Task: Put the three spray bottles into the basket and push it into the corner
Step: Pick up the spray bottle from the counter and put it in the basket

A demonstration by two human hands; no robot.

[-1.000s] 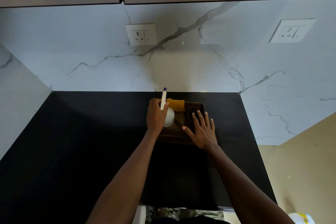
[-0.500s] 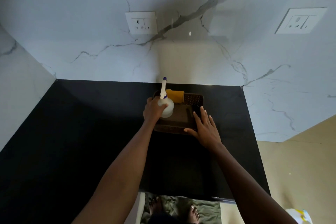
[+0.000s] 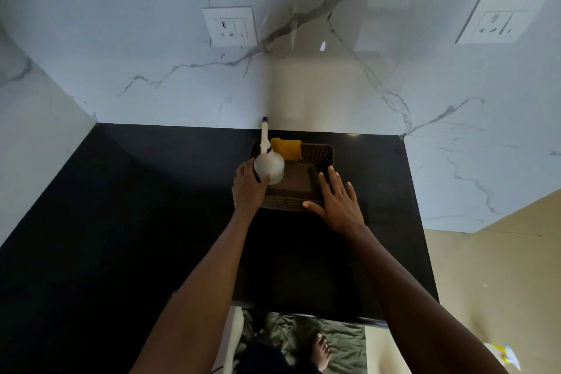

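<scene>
A dark brown perforated basket [image 3: 315, 155] sits on the black counter close to the back wall. A white spray bottle [image 3: 269, 163] with a white and blue nozzle stands upright in the basket's left part. My left hand [image 3: 249, 188] wraps around the bottle's near side. A yellow bottle [image 3: 287, 147] lies in the basket's far left corner, partly hidden behind the white one. My right hand [image 3: 337, 200] rests flat with spread fingers on the basket's near right rim. No third bottle is visible.
The black counter [image 3: 151, 222] runs left to a corner where two marble walls [image 3: 303, 85] meet. Two white sockets [image 3: 229, 26] [image 3: 501, 20] sit on the walls. The counter's right edge [image 3: 419, 222] drops to a beige floor. My bare foot [image 3: 321, 346] shows below the front edge.
The white bottle has gone down from a raised hold into the basket's left part. My right hand slid from over the basket to its near right rim. The view has tilted down.
</scene>
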